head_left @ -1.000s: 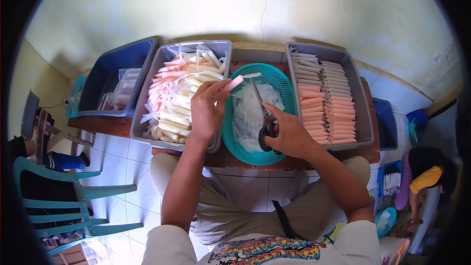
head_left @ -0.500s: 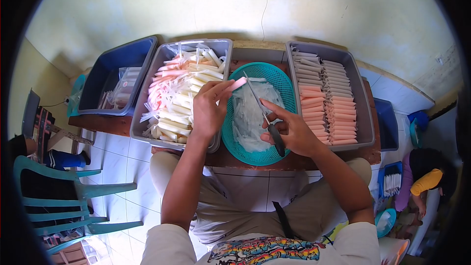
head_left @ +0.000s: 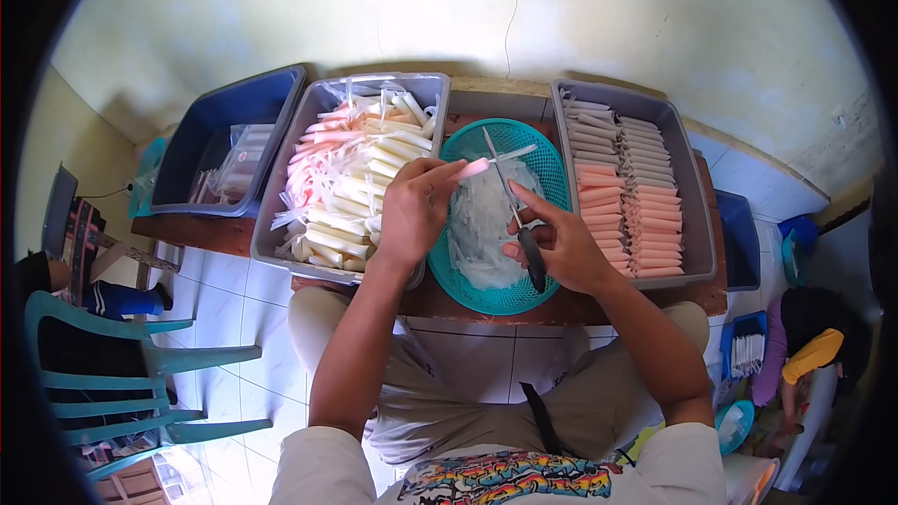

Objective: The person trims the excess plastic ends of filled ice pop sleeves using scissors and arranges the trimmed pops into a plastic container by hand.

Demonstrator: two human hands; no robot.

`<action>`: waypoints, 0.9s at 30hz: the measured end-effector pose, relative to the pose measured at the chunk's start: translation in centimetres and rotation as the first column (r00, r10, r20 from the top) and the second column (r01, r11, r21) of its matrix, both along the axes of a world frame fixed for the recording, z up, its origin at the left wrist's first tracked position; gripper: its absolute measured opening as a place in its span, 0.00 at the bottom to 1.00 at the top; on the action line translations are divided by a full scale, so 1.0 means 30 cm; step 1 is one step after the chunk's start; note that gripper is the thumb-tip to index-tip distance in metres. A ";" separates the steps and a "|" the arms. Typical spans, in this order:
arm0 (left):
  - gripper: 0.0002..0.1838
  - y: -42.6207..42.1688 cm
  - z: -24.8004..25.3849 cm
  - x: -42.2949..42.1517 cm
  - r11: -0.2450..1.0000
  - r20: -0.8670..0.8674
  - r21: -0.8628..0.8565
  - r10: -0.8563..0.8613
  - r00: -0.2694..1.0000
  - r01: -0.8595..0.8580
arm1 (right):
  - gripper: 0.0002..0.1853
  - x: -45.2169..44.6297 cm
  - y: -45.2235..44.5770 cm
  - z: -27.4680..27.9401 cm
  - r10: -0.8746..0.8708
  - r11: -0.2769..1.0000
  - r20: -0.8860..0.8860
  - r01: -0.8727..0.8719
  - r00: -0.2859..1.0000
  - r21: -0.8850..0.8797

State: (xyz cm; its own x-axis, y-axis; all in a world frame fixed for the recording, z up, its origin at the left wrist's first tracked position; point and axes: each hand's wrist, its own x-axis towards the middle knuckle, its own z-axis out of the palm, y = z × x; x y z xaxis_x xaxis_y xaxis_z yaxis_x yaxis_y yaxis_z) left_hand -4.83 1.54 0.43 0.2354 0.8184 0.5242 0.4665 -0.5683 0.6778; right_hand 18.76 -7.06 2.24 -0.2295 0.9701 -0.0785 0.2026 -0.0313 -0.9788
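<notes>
My left hand (head_left: pixel 410 215) pinches a pink plastic-wrapped stick (head_left: pixel 474 168), its end pointing right. A thin clear plastic tail (head_left: pixel 516 153) extends from that end, across the scissors' blades. My right hand (head_left: pixel 563 245) is closed around black-handled scissors (head_left: pixel 531 260), blades pointing up and away beside the stick's tip. Whether the blades have parted the plastic I cannot tell. Below both hands stands a turquoise mesh basket (head_left: pixel 451 288) holding a heap of clear plastic scraps (head_left: pixel 486 234).
On the left, a grey tub (head_left: pixel 281 164) holds loose pink and cream sticks with long plastic ends. A second grey tub (head_left: pixel 697 196), at right, holds neat rows of sticks. Further left is a dark blue tub (head_left: pixel 178 154). Another person (head_left: pixel 814 355) bends at far right.
The stick and scissors have moved slightly right in view, as has the table. The clear plastic tail now shows beyond the blades, where before it was not visible.
</notes>
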 end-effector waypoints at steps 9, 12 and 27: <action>0.18 -0.007 -0.004 0.009 0.999 -0.039 0.024 -0.028 0.999 0.029 | 0.52 -0.011 -0.003 0.013 -0.027 0.995 0.175 0.011 0.984 0.096; 0.18 -0.006 -0.007 0.010 0.999 -0.063 0.039 -0.026 0.998 0.028 | 0.51 -0.017 -0.005 0.020 -0.031 0.997 0.254 0.013 0.967 0.073; 0.19 -0.011 0.007 0.009 0.990 -0.188 0.143 0.010 0.982 0.017 | 0.52 -0.033 -0.004 -0.016 -0.058 0.985 0.412 -0.016 0.909 0.172</action>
